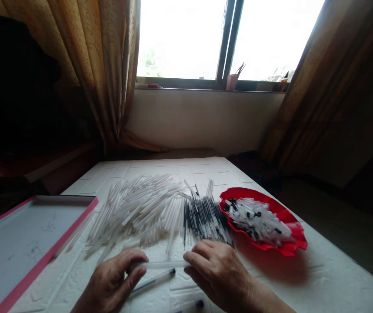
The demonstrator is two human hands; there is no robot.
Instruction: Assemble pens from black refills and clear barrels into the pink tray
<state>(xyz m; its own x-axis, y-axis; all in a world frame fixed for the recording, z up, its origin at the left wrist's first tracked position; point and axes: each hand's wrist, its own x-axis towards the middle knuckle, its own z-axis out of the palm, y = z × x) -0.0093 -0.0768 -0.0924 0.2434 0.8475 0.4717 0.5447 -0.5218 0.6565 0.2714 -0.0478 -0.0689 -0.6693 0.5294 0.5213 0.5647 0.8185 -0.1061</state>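
Note:
My left hand (113, 280) and my right hand (217, 271) pinch the two ends of one clear pen barrel (162, 264) held level just above the white table (320, 282). Below it lies a pen with a black tip (154, 281), close to my left thumb. Another black-tipped piece (197, 304) lies under my right wrist. Beyond the hands spreads a heap of clear barrels (137, 208), and beside it a bundle of black ink refills (204, 217).
A red wavy-edged dish (291, 248) at the right holds several clear caps with black parts. A pink-framed white tray (48, 256) lies at the left edge. Curtains and a bright window stand behind the table.

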